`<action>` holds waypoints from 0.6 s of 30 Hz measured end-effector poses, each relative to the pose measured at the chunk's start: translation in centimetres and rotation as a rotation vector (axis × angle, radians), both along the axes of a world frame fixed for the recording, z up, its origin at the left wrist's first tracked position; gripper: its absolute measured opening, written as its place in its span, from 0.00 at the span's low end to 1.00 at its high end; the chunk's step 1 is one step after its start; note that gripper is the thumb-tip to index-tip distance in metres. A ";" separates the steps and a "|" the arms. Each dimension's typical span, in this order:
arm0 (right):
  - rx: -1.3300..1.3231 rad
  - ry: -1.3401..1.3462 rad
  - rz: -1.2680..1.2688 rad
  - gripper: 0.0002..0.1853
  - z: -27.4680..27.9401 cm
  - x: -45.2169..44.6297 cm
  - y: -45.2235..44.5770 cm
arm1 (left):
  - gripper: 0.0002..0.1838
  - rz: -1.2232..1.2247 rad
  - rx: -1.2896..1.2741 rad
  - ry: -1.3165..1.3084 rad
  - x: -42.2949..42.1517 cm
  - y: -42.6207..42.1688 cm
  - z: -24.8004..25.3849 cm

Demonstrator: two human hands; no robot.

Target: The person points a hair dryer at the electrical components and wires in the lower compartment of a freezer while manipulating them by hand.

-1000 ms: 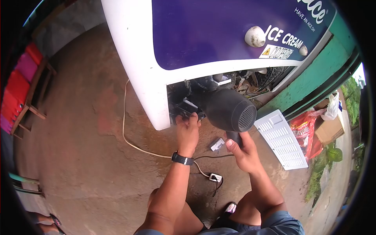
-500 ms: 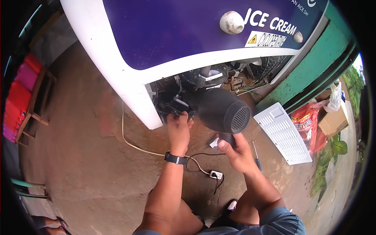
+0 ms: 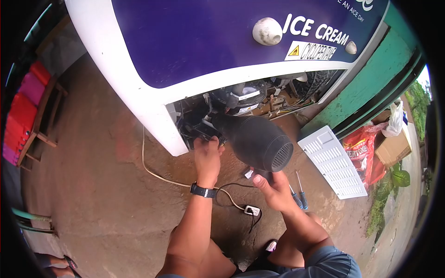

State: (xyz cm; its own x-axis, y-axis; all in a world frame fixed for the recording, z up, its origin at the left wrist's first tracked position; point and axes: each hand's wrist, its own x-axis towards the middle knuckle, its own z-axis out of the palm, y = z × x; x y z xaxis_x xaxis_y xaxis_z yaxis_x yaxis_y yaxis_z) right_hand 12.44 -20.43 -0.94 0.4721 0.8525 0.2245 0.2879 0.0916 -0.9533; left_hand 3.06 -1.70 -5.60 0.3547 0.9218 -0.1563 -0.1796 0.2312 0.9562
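Nearest to you, the watch (image 3: 203, 190) on your left wrist lies below and to the left of the hair dryer (image 3: 252, 141). Your right hand (image 3: 278, 192) is closed around the hair dryer's handle, the thumb laid along it. Your left hand (image 3: 207, 160) is just left of the hair dryer, its fingers bent against dark parts in the open lower bay; the fingertips are hidden, so you cannot tell what, if anything, they grip.

Below the hair dryer, a white power socket (image 3: 251, 211) lies on the floor (image 3: 106, 199), a black plug in it. A pale cord (image 3: 160, 176) curves away from the socket to the left of the hair dryer. Two blue-handled screwdrivers (image 3: 303, 200) lie side by side, below and to the right of the hair dryer. A small whitish item (image 3: 249, 174) shows just under it, partly covered by your right hand.

The hair dryer's mesh end faces right and down toward you, while its other end points left at the bay. Right of the hair dryer lies a slotted white panel (image 3: 334, 162).

Beyond the hair dryer, a rounded black component (image 3: 236, 95) sits in the bay. Above that rises the white cabinet (image 3: 109, 60) with its purple front (image 3: 185, 41) lettered "ICE CREAM". Farther to the hair dryer's right are a red bag (image 3: 359, 148) and a cardboard box (image 3: 393, 149).
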 end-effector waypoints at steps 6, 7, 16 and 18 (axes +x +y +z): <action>-0.053 0.217 -0.012 0.23 -0.2 -0.1 -0.4 | 0.15 0.043 -0.002 -0.010 0.2 -0.1 -0.3; -0.027 0.233 0.004 0.23 -0.1 0.0 -0.3 | 0.15 0.039 0.002 -0.016 0.2 0.0 -0.5; 0.010 0.350 0.021 0.25 0.3 -0.1 0.2 | 0.18 0.007 0.003 -0.025 0.0 0.3 -1.0; 0.011 0.357 0.017 0.26 0.2 0.0 0.2 | 0.22 -0.035 -0.008 -0.009 -0.2 0.3 -0.9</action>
State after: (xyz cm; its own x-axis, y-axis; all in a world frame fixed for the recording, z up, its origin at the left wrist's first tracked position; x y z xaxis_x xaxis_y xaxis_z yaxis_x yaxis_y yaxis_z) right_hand 12.43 -20.24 -0.77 0.5082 0.8593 0.0570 -0.0645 0.1040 -0.9925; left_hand 2.89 -1.37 -6.48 0.3879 0.9077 -0.1600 -0.1802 0.2449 0.9527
